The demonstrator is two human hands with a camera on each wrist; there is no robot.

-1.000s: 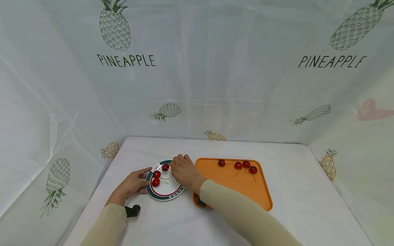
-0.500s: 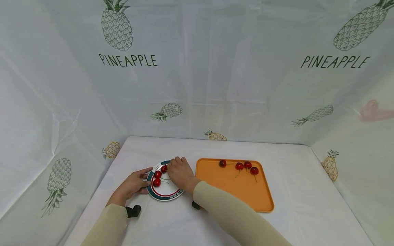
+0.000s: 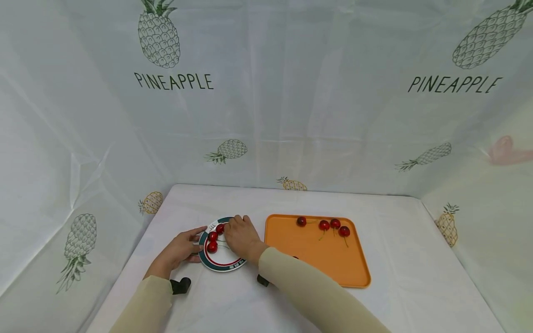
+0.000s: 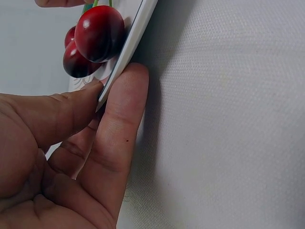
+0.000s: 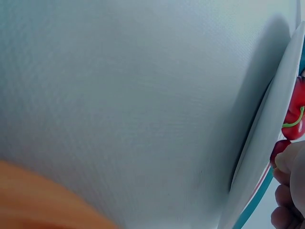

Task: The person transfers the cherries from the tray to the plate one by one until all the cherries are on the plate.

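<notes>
A round white plate (image 3: 222, 257) with a teal rim and a red ring lies on the white-covered table. My left hand (image 3: 176, 249) grips its left edge; in the left wrist view the thumb (image 4: 71, 107) is above the rim and a finger (image 4: 126, 100) is beneath. Two red cherries with green stems, an upper one (image 3: 213, 236) and a lower one (image 3: 212, 247), rest at the plate's left side. Above them is a third cherry (image 3: 220, 228), at the fingertips of my right hand (image 3: 243, 238), which pinches it over the plate. The right palm hides part of the plate.
Right of the plate lies an orange rectangular tray (image 3: 316, 252), partly behind the right sleeve (image 3: 308, 286). Several cherries (image 3: 324, 225) sit along its far side. Black wrist mounts (image 3: 181, 286) stick out at both cuffs. Behind the table hangs a pineapple-print curtain (image 3: 266, 106).
My right hand has shifted left across the plate, bringing its cherry closer to the other two. The left hand keeps its grip on the plate's edge.
</notes>
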